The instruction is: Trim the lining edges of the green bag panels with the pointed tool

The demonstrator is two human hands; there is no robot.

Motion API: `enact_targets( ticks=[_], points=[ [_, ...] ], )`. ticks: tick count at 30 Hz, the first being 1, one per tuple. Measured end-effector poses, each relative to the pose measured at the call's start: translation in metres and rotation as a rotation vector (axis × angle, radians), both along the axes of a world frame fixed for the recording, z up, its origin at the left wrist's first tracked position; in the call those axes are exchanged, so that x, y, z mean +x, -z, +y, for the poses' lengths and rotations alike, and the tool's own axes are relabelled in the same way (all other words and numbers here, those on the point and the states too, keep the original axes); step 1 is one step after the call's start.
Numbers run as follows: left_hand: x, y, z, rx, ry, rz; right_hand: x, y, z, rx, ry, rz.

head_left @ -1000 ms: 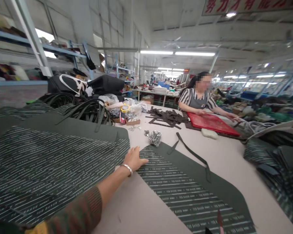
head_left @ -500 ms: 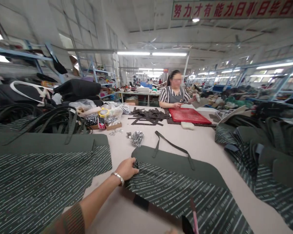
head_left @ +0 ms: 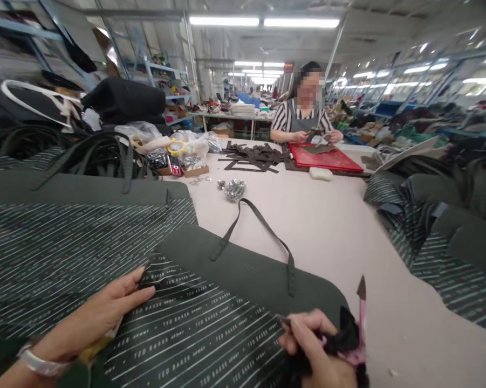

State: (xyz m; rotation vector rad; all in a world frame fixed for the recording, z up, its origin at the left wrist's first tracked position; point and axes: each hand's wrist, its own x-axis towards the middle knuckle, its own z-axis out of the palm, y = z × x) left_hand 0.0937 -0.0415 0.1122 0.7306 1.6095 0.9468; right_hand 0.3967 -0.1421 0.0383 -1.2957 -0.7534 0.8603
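A dark green bag piece [head_left: 246,269] with white-striped printed fabric lies before me, its plain band and strap [head_left: 267,226] toward the table's middle. My left hand [head_left: 117,302], a silver bracelet on its wrist, is closed on the left edge of the striped fabric, thumb on top. My right hand [head_left: 319,345] is wrapped round a pink-and-black tool [head_left: 361,318] over the right part of the piece. The tool's dark pointed tip stands up beyond the knuckles; a small metal tip shows at the fingertips. Its exact kind is unclear.
Striped bag pieces are stacked left [head_left: 64,253] and right [head_left: 469,258]. Beyond lie a packet of silver hardware [head_left: 235,189], dark strips [head_left: 254,155], a phone [head_left: 175,165] and a white block [head_left: 321,173]. Across the table a person [head_left: 303,113] works over a red board [head_left: 332,159].
My left hand and the bag piece have moved left and nearer. My right hand has come into view with the pink-and-black tool. The view has tilted down; the co-worker's hands are now over the red board.
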Motion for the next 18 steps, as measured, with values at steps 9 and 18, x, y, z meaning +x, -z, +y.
enact_targets(
  ticks=[9, 18],
  points=[
    [0.026, 0.026, -0.062, -0.215, -0.236, -0.337, -0.019, 0.022, 0.008, -0.153, -0.063, -0.309],
    [0.083, 0.034, -0.043, -0.178, -0.156, -0.527, -0.028, 0.027, 0.010, -0.105, -0.190, -0.456]
  ],
)
